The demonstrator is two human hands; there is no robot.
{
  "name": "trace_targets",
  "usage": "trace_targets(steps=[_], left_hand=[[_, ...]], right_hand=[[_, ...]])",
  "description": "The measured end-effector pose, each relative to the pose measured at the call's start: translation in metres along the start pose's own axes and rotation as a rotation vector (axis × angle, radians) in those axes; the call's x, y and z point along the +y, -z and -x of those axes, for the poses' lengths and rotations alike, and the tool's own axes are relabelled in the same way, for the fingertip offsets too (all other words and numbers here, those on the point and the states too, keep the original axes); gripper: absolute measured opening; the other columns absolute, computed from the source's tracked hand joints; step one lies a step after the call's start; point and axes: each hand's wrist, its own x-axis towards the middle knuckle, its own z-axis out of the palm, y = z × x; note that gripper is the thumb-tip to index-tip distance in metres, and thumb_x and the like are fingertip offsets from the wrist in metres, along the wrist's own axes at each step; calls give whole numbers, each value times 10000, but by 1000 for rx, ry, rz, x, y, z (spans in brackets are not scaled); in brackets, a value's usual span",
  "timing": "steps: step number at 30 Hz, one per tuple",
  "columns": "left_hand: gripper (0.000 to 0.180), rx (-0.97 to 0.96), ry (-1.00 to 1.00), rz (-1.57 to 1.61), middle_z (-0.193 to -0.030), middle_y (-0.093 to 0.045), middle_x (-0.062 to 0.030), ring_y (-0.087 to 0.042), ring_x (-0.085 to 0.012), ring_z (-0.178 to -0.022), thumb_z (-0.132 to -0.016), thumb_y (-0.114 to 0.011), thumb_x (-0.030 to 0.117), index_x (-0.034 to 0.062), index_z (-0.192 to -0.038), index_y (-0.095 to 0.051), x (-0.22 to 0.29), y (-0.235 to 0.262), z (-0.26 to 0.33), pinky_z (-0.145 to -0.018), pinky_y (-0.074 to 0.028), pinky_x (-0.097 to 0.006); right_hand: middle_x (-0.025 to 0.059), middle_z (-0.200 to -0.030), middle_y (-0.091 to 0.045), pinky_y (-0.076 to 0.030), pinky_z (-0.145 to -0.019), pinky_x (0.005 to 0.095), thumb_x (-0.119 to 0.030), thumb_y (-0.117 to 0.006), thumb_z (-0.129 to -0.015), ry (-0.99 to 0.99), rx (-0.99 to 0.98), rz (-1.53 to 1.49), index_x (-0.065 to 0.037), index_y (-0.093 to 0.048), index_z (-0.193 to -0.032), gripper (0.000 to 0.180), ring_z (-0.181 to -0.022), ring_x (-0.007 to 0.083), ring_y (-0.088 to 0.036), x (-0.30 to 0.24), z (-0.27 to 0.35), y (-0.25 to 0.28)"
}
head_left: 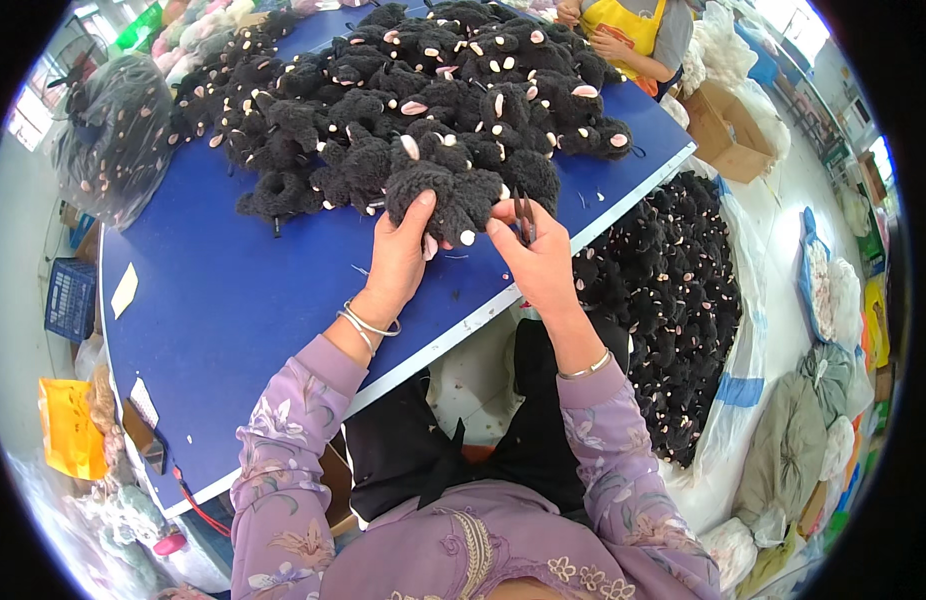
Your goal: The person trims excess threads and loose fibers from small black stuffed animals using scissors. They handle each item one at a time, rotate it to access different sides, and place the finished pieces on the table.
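Observation:
Between my two hands is a black fluffy plush toy with small white tips and a pink ear, held above the table's near edge. My left hand is closed round its left side, the thumb pressed on the fur. At its right side, the fingers of my right hand pinch the toy's edge. Dark thread snips are also tucked in my right hand, blades pointing away from me. Just beyond lies a large heap of similar black plush toys.
The blue table has a pale edge strip. At my right, a big clear bag is full of black toys. Another filled plastic bag stands far left. Across the table is a person in a yellow apron, near a cardboard box.

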Motion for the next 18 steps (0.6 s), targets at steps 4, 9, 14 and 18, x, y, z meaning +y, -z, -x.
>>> trace_targets(steps=[4,9,14,18], left_hand=[[155,1,25,-72,-845,-648,-89,-620,-169,-686,-920,-567,121,1,-1018,-582,-1,2,0,-543,-470,-273],[100,-21,85,-73,-804,-625,-63,-572,-125,-628,-891,-598,85,3,-945,-614,-6,11,-4,-520,-448,-251],[91,-26,170,-100,-764,-615,-82,-554,-152,-557,-889,-578,78,-1,-931,-597,0,11,-3,-470,-439,-273],[87,-40,270,-64,-749,-612,-93,-548,-167,-518,-889,-571,73,-3,-927,-586,5,15,-3,-444,-437,-281]], right_hand=[[-2,-815,-615,-422,-604,203,-51,-635,-830,-51,-19,-28,-3,-635,-957,136,-663,43,-488,-2,-2,-1],[3,-813,-636,-432,-623,197,-33,-619,-830,4,-129,-86,-7,-630,-992,164,-713,49,-540,-7,-2,-1],[-32,-836,-630,-365,-536,175,-9,-659,-792,38,-312,134,-28,-609,-1019,233,-663,7,-489,-14,-3,11],[-34,-796,-606,-341,-509,183,-5,-664,-768,77,-352,139,-32,-587,-1017,262,-618,9,-440,-18,-3,11]])
